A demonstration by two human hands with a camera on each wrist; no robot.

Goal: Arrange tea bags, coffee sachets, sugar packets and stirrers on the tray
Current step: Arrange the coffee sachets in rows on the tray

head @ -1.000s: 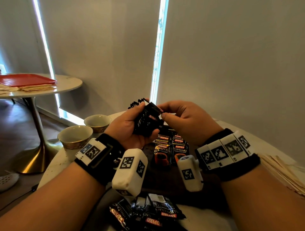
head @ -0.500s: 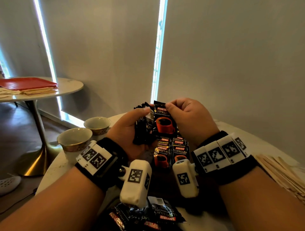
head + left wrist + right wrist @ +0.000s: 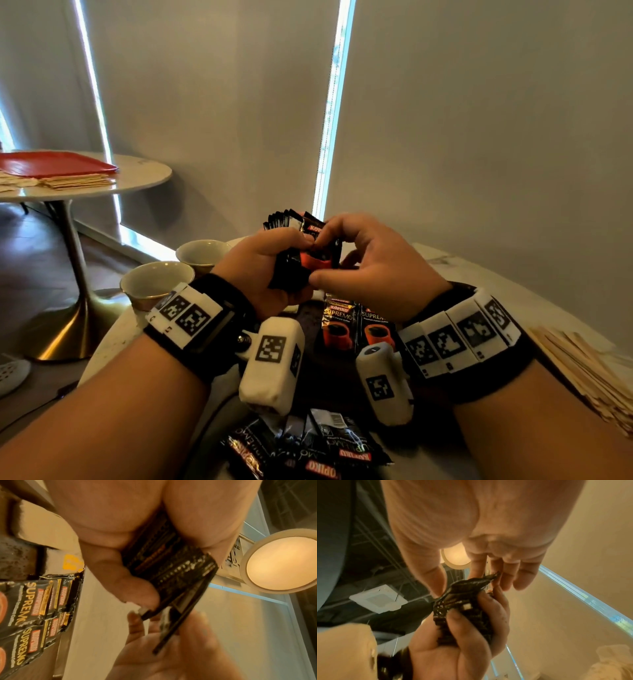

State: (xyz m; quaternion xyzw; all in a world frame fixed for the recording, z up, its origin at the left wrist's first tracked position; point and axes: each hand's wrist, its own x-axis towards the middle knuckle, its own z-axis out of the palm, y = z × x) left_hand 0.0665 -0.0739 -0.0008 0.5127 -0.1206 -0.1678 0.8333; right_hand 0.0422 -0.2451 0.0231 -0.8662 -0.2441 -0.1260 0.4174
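Observation:
My left hand grips a stack of black coffee sachets upright above the table, seen edge-on as the stack in the left wrist view. My right hand pinches the front sachet, which shows an orange cup, with the forefinger at its top and the thumb at its lower edge. In the right wrist view the stack sits in the left palm with the right fingers on its top corner. Below the hands a dark tray carries two rows of sachets laid face up.
Loose sachets lie at the table's near edge. Two cups stand left of the tray. Wooden stirrers are piled at the right. Another round table with a red tray stands at the far left.
My right hand drew one sachet from the stack and turned its face to me. It now holds it lower against the stack, thumb at the bottom edge.

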